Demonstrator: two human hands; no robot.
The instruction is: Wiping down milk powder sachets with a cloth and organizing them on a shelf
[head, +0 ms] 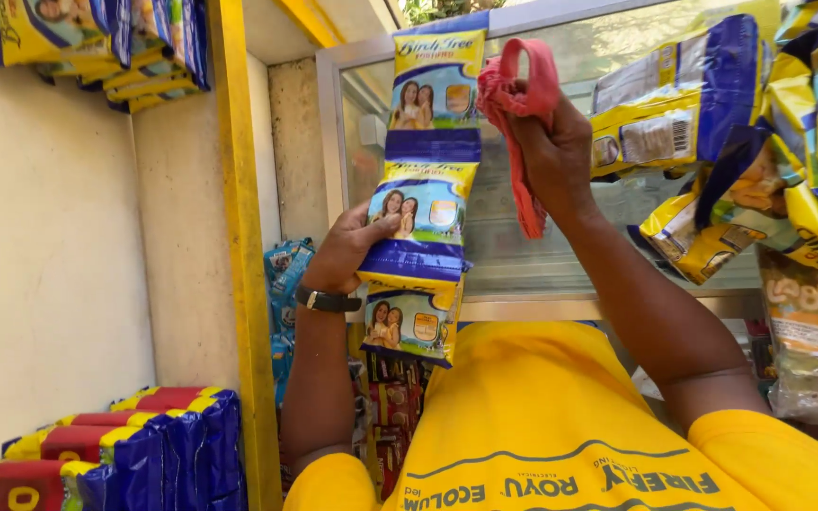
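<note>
— Where am I looking, what sort of place?

— Small shop, prob. a kiosk. I see strips of yellow-blue sachets [425,189] hanging at a glass front [542,246], more packets [731,142] strung up on the right, bundles [106,43] overhead.

— Anything else?

— Red-blue packs [134,449] stacked by a yellow post [243,255]. Stock everywhere, v. cramped.

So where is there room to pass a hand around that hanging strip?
Free: the bare glass pane between the yellow-and-blue hanging sachet strip and the crowded yellow packets at right; also the plain cream wall at left. Stacked red-and-blue packs fill the lower left.
</note>
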